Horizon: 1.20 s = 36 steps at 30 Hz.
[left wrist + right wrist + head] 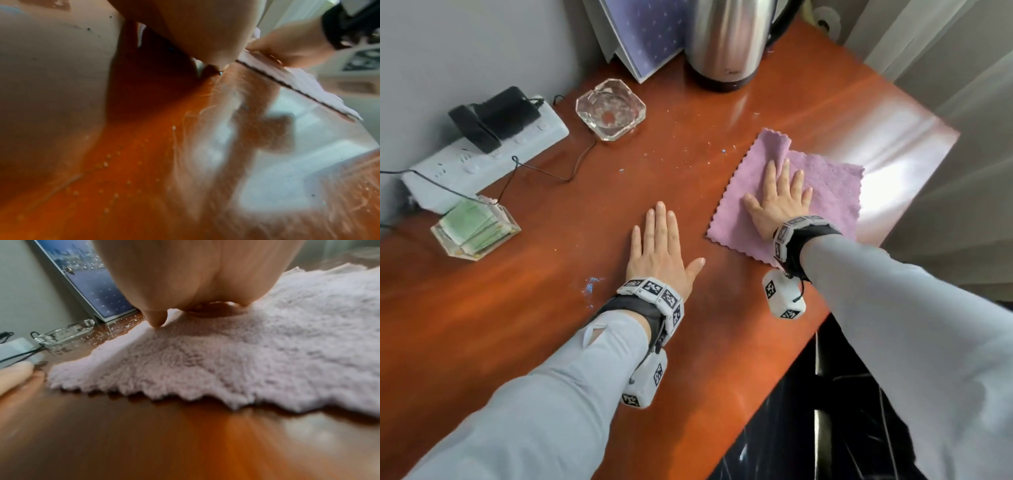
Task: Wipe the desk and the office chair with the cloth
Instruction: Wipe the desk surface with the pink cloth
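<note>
Where right hand [779, 200] presses, cloth [828, 192] hidden, kettle [726, 44] top cropped

Daylight reaches your desk [619, 308] from the curtain [945, 68] side, bright. White glare washes the desk corner nearest the curtain, just beyond the cloth [825, 192]. Your head view is sharp at centre, with straight lines bowing toward the edges. Your left wrist view is badly blurred, a pale reflection smeared across the desk surface. Your right wrist view shows the cloth pile fairly clear; the desk nearest the lens is streaked and soft.
</note>
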Each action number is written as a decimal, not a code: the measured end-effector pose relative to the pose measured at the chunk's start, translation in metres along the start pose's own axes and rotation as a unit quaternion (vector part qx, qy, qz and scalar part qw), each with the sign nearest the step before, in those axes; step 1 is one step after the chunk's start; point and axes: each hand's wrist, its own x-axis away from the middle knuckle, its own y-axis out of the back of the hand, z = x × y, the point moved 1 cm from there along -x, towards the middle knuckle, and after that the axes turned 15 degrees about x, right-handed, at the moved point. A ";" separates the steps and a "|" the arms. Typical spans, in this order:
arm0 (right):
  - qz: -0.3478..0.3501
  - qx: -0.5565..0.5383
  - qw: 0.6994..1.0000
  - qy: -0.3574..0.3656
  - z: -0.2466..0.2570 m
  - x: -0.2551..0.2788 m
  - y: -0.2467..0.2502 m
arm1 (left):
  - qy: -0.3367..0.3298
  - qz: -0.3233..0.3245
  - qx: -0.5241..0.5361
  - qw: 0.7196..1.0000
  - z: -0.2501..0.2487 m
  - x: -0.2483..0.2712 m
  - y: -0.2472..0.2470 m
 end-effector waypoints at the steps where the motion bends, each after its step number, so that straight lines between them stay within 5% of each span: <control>1: -0.002 0.008 1.000 0.010 0.006 -0.010 0.007 | 0.000 -0.003 -0.001 1.000 0.001 0.000 -0.001; 8: -0.009 0.062 0.996 0.070 0.039 -0.038 0.028 | 0.012 -0.006 -0.003 1.000 -0.002 -0.002 -0.005; 19: -0.004 0.044 0.995 0.087 0.037 0.050 -0.016 | -0.023 0.036 0.030 0.999 0.012 0.000 0.017; 27: -0.012 -0.029 0.998 0.050 0.061 -0.028 0.030 | 0.047 0.056 0.011 0.997 0.033 -0.029 0.033; 36: 0.003 0.036 0.993 0.116 0.113 -0.097 0.067 | 0.069 0.063 0.011 0.996 0.028 -0.034 0.025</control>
